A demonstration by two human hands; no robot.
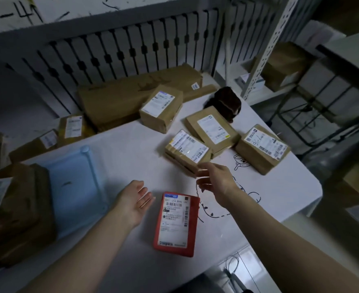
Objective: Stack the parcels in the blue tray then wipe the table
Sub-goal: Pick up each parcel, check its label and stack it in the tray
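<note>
Far left, a brown parcel [15,208] sits on the left end of the tray [77,187]. Left hand [132,199] hovers palm-up, fingers loose and empty, just left of the red parcel [177,224], flat on the table [132,149]. Right hand [214,180], fingers slack, gripping nothing, hangs by the nearest box [187,151]. Three other boxes [213,127] lie beyond, dark cloth [227,100] farthest.

Lower left, a brown parcel [15,212], cut by the frame edge, covers the left of the blue tray [77,187].
</note>
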